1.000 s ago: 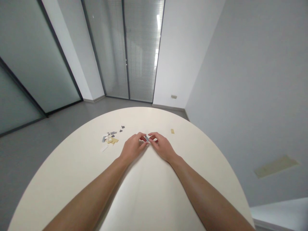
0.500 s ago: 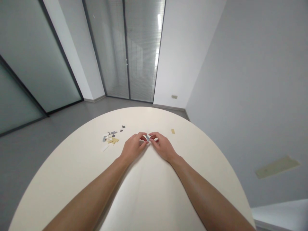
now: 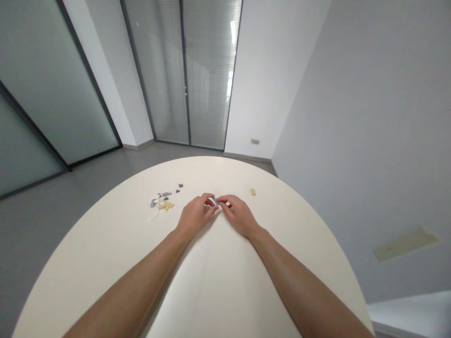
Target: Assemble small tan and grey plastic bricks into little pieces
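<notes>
While both forearms stretch across a round cream table (image 3: 105, 263), the left hand (image 3: 194, 217) and right hand (image 3: 238, 215) meet fingertip to fingertip, together pinching a small grey piece (image 3: 215, 202) just above the tabletop. It appears to be a fitting step, with parts being pressed together; the next move likely calls for careful alignment. A cluster of grey and tan pieces (image 3: 161, 203) lies to the left, a lone tan piece (image 3: 252, 191) to the right.

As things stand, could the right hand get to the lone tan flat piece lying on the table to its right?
Probably yes: the small tan flat piece lies alone on bare cream round table, just beyond the right hand. But its fingers pinch a small grey piece.
</notes>
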`<state>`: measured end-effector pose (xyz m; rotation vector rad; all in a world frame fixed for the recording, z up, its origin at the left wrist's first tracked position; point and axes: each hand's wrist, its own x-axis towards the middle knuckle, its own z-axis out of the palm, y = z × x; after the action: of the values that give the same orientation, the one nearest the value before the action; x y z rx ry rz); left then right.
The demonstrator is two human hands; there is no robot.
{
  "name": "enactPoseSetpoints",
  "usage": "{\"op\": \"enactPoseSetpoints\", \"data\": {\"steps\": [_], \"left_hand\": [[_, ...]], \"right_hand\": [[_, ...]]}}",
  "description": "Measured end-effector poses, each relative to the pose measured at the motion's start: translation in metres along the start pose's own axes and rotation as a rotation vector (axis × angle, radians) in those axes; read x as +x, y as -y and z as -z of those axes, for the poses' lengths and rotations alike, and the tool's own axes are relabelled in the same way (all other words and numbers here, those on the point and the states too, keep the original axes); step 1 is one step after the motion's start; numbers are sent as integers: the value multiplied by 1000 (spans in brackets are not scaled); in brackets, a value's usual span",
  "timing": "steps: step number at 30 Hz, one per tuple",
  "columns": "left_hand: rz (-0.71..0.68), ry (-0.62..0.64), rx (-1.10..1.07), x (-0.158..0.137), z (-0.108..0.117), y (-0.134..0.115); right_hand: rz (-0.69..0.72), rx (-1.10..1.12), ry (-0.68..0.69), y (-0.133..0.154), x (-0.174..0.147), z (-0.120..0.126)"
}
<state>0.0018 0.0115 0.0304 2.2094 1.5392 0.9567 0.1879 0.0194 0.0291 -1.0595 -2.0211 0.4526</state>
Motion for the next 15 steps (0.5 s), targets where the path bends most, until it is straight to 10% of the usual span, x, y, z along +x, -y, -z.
{"op": "enactPoseSetpoints", "data": {"steps": [15], "left_hand": [[12,-2,-14,0,-2,1]], "right_hand": [[15,10,12,0,0,1]]}}
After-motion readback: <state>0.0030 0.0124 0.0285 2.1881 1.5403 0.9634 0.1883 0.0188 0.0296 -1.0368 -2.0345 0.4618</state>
